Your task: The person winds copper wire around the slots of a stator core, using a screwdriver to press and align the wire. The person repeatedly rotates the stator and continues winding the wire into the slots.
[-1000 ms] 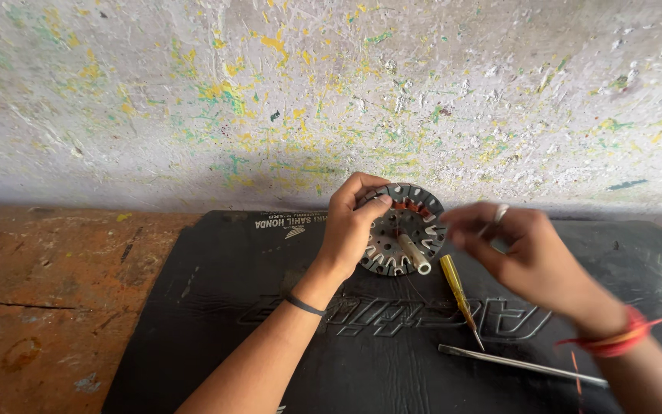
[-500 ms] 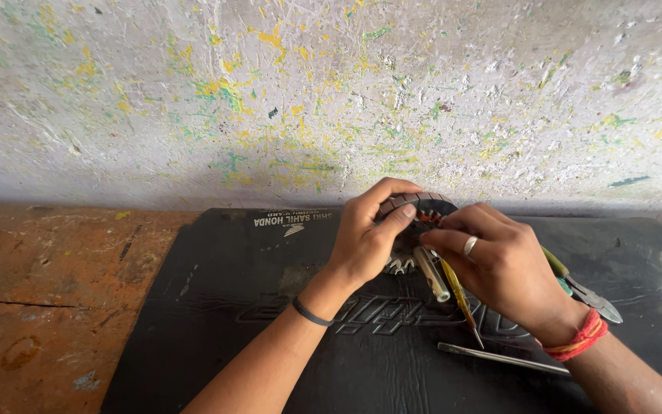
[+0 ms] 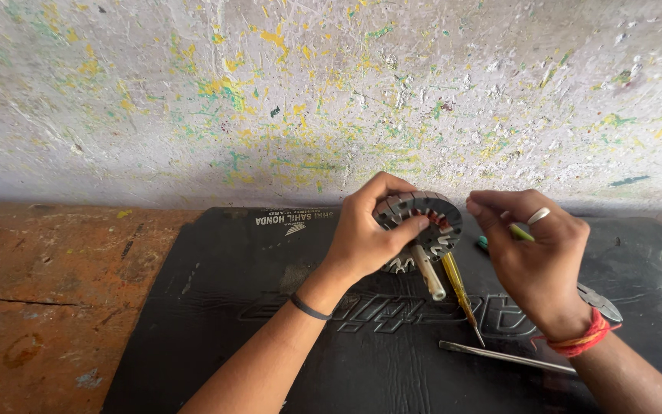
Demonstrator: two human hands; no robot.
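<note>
Left hand [image 3: 362,238] grips the round grey slotted metal stator [image 3: 421,226] by its rim, thumb across the front, held above the black rubber mat [image 3: 216,307] near the far wall. A white plastic shaft [image 3: 428,272] sticks down from its centre. Right hand [image 3: 538,253] sits just right of the stator, fingertips pinched together; can't tell what's between them. A yellow-handled screwdriver [image 3: 461,295] and thin steel rod [image 3: 499,356] lie on the mat below the hands.

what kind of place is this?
Likely a small repair workshop: round metal slotted motor stator in the left hand, yellow-handled screwdriver on a black rubber mat, paint-splattered wall.
</note>
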